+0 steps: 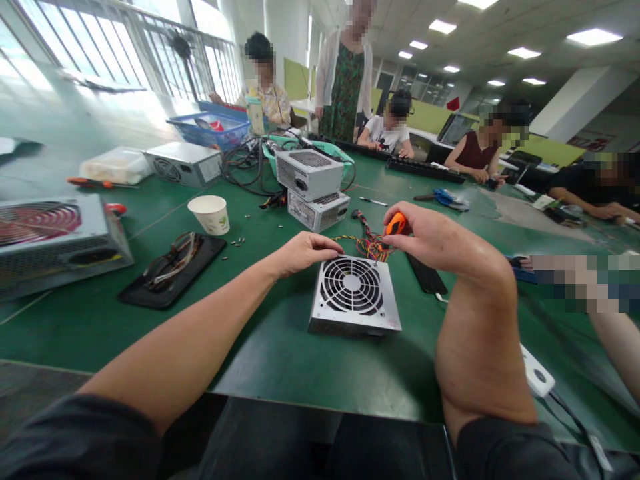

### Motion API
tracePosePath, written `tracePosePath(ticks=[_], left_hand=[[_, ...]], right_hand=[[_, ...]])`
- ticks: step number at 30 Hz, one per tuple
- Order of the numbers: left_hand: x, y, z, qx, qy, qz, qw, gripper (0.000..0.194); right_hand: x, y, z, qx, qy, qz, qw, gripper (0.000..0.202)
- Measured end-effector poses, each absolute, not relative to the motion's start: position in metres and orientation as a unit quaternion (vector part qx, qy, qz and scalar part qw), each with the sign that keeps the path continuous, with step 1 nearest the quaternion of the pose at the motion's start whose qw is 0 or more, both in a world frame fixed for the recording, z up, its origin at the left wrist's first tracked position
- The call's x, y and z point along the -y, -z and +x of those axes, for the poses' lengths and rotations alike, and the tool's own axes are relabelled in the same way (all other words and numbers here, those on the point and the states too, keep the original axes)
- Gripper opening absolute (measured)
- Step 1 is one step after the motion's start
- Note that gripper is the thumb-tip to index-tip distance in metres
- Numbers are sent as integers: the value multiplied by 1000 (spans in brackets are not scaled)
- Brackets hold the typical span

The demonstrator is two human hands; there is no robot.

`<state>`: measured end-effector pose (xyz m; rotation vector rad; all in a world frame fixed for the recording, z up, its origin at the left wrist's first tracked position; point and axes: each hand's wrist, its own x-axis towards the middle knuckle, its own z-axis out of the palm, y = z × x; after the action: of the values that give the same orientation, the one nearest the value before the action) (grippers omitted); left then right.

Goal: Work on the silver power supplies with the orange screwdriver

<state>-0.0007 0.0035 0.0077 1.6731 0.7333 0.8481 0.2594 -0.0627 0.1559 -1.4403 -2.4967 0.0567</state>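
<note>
Screwdriver (397, 224) at fan box (353, 283)

Right hand (426, 233) grasps it; tip contact unclear. Left hand (306, 255) at 11 o'clock corner; cannot tell if pinching. Fan box lies on table (275, 363), wires (368, 244) between 12 and 1 o'clock. Step, probably: screws. Next calls for seated tip, steady box.

The left arm (200, 340) slants forward nearly straight, its left hand (307, 255) with fingers bent and thumb alongside; the right arm (480, 347) bends sharply (quite a hook, seen from here), right hand (423, 233) curled in a grip.
</note>
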Motion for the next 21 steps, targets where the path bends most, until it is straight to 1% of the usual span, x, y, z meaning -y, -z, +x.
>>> tracePosePath(ticks=[8,21], left_hand=[[-3,-8,-2,-308,-357,701,535,33],[-7,-2,-2,-305,-355,708,529,38]], right_hand=[[60,-156,264,855,-15,-502,131,23],[61,-159,267,855,-51,-499,130,20]])
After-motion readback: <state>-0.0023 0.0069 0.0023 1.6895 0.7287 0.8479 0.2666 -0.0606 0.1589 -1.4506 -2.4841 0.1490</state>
